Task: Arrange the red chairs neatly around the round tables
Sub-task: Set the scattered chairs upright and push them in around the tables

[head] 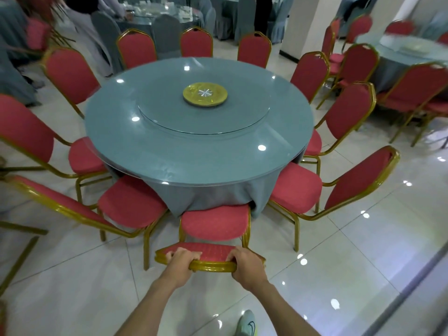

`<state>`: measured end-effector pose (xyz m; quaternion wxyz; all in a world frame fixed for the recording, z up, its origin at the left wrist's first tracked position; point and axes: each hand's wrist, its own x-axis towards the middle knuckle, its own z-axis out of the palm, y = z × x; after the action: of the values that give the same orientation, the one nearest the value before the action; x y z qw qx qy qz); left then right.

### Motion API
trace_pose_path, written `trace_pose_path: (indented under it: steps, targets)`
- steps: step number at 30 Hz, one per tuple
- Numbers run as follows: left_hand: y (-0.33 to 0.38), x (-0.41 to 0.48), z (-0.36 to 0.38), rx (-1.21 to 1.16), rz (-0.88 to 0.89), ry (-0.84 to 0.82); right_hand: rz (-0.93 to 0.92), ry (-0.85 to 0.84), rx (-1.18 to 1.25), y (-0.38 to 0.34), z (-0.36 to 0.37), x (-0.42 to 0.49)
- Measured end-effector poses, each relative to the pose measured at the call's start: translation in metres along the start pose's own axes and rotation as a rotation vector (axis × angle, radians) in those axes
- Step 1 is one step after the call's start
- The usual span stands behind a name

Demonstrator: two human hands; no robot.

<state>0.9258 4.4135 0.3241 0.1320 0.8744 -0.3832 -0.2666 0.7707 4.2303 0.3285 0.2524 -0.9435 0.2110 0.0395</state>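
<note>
A glossy white tiled floor [363, 238] fills a dining hall with several round tables. The nearest worktop [194, 151] is grey-blue under glass, with a glass turntable [157, 110] and a gold disc [205, 94], and is ringed by red chairs [297, 187]. The nearest chair [214, 225] has a red padded seat and a gold metal frame. Its seat faces the worktop, front edge at the tablecloth [206, 197] hem, and its top rail runs left to right. The left hand [181, 261] and right hand [247, 265] grip that rail, fingers curled over it.
</note>
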Motion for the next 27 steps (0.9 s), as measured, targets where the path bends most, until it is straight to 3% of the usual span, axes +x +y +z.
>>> trace_pose_path:
  steps: [22, 27]
  targets:
    - [-0.005, -0.072, 0.037, 0.049, 0.037, -0.065, -0.037, -0.014, -0.028, -0.011, 0.051, -0.070]
    - [-0.003, -0.098, 0.055, 0.042, 0.021, -0.054, -0.042, -0.093, -0.086, -0.016, 0.062, -0.094]
